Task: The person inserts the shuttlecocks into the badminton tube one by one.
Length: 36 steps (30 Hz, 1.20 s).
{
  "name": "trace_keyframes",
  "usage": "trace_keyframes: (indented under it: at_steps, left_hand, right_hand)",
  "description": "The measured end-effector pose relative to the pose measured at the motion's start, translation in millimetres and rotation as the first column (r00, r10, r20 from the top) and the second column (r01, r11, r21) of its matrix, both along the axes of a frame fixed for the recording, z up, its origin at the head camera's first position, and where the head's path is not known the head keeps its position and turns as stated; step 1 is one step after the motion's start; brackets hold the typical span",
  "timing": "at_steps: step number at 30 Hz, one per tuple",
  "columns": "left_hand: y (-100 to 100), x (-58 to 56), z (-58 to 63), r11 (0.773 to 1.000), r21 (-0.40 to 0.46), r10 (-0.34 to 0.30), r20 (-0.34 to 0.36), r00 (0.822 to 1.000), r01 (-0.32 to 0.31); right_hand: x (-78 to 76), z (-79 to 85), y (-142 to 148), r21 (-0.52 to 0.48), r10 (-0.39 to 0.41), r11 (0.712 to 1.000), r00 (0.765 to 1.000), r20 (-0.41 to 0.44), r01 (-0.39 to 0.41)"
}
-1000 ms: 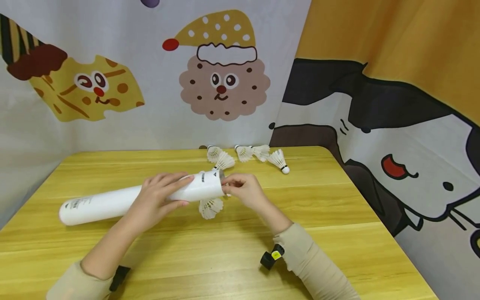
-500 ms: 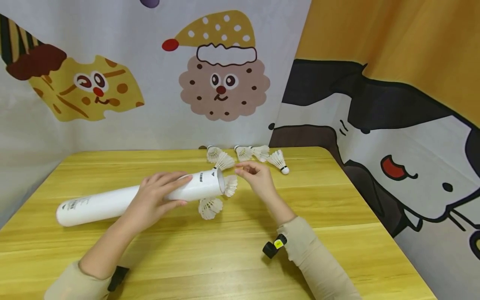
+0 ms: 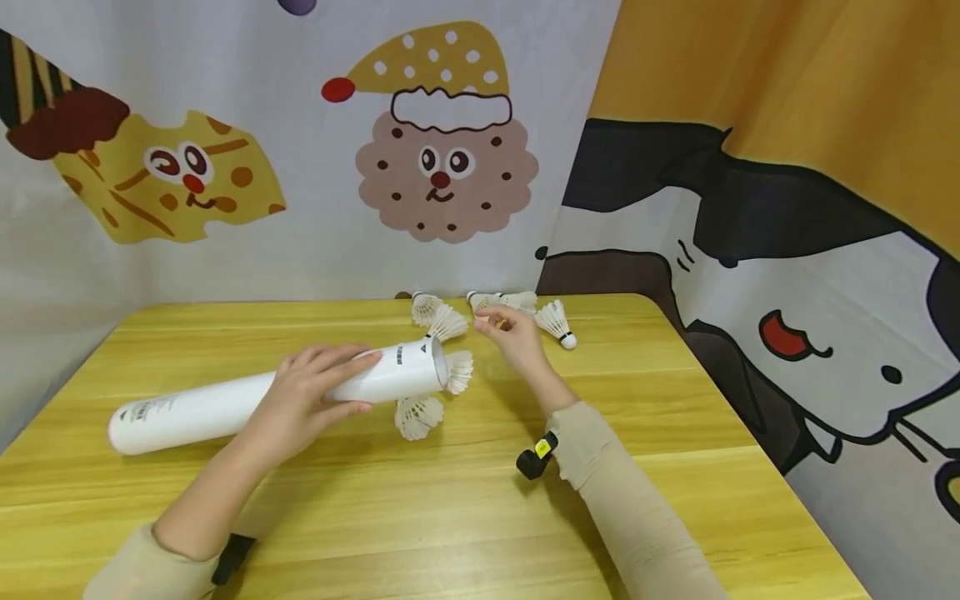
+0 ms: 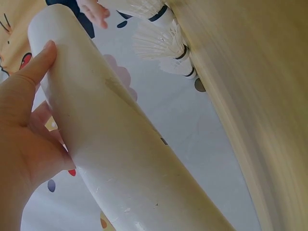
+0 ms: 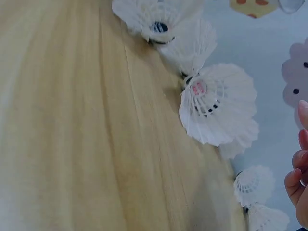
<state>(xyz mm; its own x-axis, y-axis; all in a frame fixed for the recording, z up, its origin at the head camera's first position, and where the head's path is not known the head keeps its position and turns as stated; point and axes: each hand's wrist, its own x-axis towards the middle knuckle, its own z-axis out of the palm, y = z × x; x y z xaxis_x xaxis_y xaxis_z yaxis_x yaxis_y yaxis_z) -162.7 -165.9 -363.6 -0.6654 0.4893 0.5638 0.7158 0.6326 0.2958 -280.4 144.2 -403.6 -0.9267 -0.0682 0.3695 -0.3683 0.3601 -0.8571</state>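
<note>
My left hand (image 3: 303, 400) grips a long white shuttlecock tube (image 3: 202, 411) around its barrel, tilted with its mouth to the right and raised. In the left wrist view, thumb and fingers curl about the tube (image 4: 120, 139). One shuttlecock (image 3: 460, 372) shows just beyond the tube mouth; another shuttlecock (image 3: 418, 417) lies below it, partly covered. My right hand (image 3: 517, 340) hovers before the back row, fingers loosely bent, with nothing seen in them. Its fingertips overlap one back shuttlecock (image 3: 481, 302). In the right wrist view the fingers (image 5: 294, 178) stay apart from the shuttlecocks (image 5: 219, 103).
Along the table's back edge lie several shuttlecocks, among them a left one (image 3: 447, 322) and a right one (image 3: 553, 321) with its cork toward me. The wooden table (image 3: 420, 517) meets a printed curtain (image 3: 300, 258) behind.
My right hand has left the tube mouth and moved up and back toward the rear shuttlecocks, uncovering the shuttlecock by the mouth. My left hand and the tube have shifted slightly left.
</note>
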Motion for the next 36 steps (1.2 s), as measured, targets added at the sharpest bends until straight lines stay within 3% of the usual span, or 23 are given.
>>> trace_keyframes:
  at_steps: [6, 17, 29, 36]
  left_hand:
    - [-1.2, -0.9, -0.7, 1.0, 0.01, -0.004, 0.0, 1.0, 0.004]
    - [-2.3, -1.1, -1.1, 1.0, 0.015, -0.014, -0.014, 1.0, 0.015]
    - [-1.9, -1.5, -2.0, 1.0, 0.017, -0.021, -0.017, 1.0, 0.021]
    - [-1.7, -1.2, -2.2, 1.0, 0.019, -0.022, -0.013, 1.0, 0.023]
  right_hand:
    - [-15.1, -6.7, -4.6, 0.065, -0.001, 0.998, 1.0, -0.025, 0.002]
    - [-33.6, -21.0, -8.4, 0.149, -0.007, 0.989, 1.0, 0.006, 0.006]
    - [-39.4, -29.4, -11.9, 0.217, -0.025, 0.976, 0.99, 0.139, -0.005]
    - [-40.7, -34.4, -14.8, 0.228, -0.034, 0.974, 0.993, 0.114, 0.007]
